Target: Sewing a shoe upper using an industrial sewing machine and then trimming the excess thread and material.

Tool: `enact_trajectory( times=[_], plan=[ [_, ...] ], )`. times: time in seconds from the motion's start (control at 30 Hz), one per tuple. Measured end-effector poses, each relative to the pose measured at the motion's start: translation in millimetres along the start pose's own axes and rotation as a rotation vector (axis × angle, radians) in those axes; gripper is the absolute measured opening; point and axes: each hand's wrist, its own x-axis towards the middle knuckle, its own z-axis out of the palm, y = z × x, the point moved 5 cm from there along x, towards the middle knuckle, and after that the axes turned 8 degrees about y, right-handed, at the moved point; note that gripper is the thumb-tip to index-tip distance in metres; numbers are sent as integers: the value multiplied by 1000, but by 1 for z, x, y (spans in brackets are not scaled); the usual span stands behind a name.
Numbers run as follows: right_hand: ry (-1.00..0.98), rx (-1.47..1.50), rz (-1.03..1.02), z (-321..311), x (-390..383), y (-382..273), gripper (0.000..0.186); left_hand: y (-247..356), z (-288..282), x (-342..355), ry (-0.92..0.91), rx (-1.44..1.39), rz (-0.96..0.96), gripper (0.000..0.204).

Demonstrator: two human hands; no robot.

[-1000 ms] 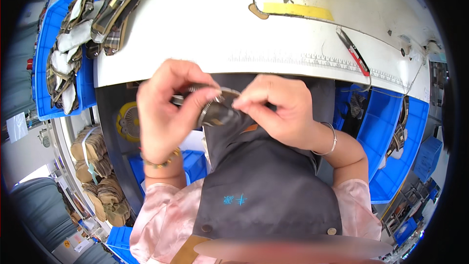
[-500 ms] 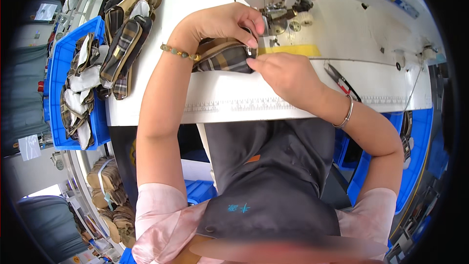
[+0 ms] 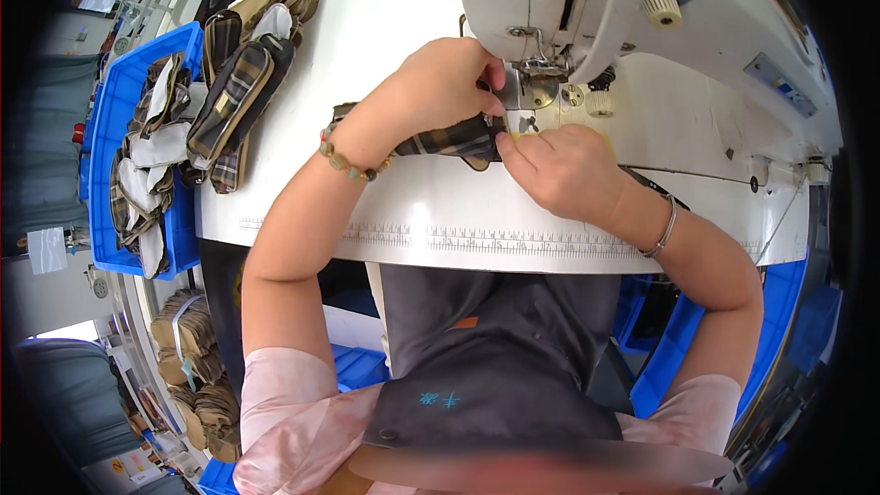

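Observation:
My left hand [image 3: 440, 82] is closed on a dark plaid zippered pouch [image 3: 445, 139], its fingers curled over the zip end just left of the sewing machine's presser foot [image 3: 541, 69]. My right hand [image 3: 564, 174] grips the same end from the near right, index finger and thumb against the fabric. The pouch lies on the white table [image 3: 339, 55], partly hidden behind my left wrist. The end between my fingers is too small to make out clearly.
The machine's body [image 3: 706, 18] rises at the back right. A pile of plaid pouches [image 3: 238, 101] lies on the left of the table, beside a blue bin [image 3: 103, 165] of pouches and white pieces. Bundled beige pieces [image 3: 174, 339] stand below left. Another blue bin [image 3: 770, 321] is below right.
My hands and the pouch have moved from over my lap up onto the table by the machine. Since half a second ago they have shifted slightly right, beside the presser foot.

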Motion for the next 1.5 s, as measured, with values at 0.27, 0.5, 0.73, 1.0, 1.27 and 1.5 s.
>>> enact_trajectory(
  times=[0.27,0.5,0.73,1.0,1.27,1.5],
  plan=[
    [-78,37,96,2,3,0,21,15,-3,-12,123,295,41,19],
    [-126,6,137,4,-1,-2,25,12,-3,-20,220,204,14,22],
    [-112,-138,35,-1,-2,-6,31,-2,1,-22,284,-74,-51,22],
    [-94,-131,46,-1,-1,-3,21,3,5,-17,278,135,108,20],
    [-123,-88,80,2,-2,0,28,5,8,-20,318,209,106,20],
    [-159,-13,143,3,-3,1,28,4,0,-22,60,-2,-5,20]
  ],
)
